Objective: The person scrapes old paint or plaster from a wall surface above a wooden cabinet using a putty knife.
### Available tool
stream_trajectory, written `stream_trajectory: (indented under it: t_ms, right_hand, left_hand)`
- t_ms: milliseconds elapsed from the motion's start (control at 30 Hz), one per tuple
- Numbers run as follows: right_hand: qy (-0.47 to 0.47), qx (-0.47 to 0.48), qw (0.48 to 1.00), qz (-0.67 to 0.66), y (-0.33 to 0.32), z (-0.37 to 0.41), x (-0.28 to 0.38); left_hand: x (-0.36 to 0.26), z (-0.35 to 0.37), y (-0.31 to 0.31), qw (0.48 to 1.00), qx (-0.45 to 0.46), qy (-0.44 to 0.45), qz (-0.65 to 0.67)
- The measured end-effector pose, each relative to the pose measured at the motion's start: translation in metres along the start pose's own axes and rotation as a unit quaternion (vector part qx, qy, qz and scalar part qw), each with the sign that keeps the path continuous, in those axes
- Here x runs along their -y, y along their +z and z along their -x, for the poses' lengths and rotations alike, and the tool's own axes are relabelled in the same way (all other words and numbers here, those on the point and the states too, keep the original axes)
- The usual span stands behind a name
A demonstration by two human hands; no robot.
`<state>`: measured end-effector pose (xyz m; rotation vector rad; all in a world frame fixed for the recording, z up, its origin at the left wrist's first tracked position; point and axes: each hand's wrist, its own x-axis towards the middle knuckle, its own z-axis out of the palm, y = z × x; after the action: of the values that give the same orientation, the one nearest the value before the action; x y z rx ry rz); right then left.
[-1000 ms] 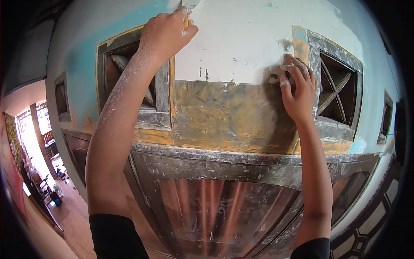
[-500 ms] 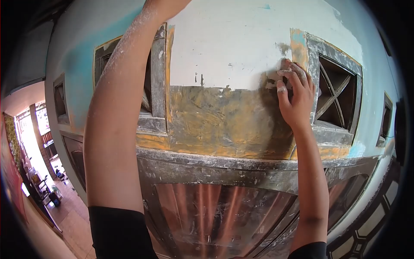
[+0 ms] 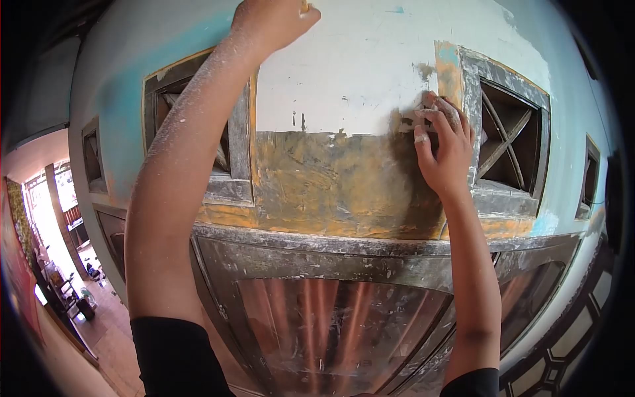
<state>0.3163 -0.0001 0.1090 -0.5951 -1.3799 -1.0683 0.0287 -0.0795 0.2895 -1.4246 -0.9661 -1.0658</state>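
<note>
My left hand (image 3: 281, 25) is at the top edge, raised high against the wall (image 3: 317, 73). Its fingers are closed around something, of which only a small yellowish bit shows beside the thumb; I cannot tell what it is. White dust coats that forearm. Over on the right, my right hand (image 3: 450, 142) rests its bent, parted fingertips on the wall, thumb apart, beside the framed vent opening (image 3: 509, 142). White dust marks its fingers too. The wall is white in its upper part, with a brown-and-ochre bare band (image 3: 317, 182) below.
A second framed opening (image 3: 239, 155) lies partly behind my left forearm. Below runs a worn wooden ledge (image 3: 317, 241) above glass panels (image 3: 331, 331) with reddish curtain folds. A bright doorway (image 3: 49, 218) and cluttered floor are at far left.
My left hand has come down and to the right, so more of it shows. The right hand stays at the same patch of wall while the view shifts slightly.
</note>
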Motion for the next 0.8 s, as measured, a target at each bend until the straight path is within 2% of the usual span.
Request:
stream_trajectory:
  t_ms: [200,467,633,800]
  right_hand:
    - [-0.001,0.002,1.000,0.009,0.001,0.001,0.000]
    - [0.000,-0.006,1.000,-0.006,0.000,0.002,-0.001]
    - [0.008,-0.002,1.000,-0.010,-0.002,0.002,0.001]
    - [0.001,-0.007,1.000,-0.015,-0.001,0.002,-0.002]
  left_hand:
    - [0.015,-0.036,0.018,0.998,-0.003,-0.053,0.039]
    - [-0.005,-0.042,0.015,0.999,-0.029,-0.027,0.003]
    - [0.011,-0.064,0.033,0.997,-0.066,-0.025,0.029]
    - [0.010,-0.063,0.032,0.998,-0.043,-0.031,0.015]
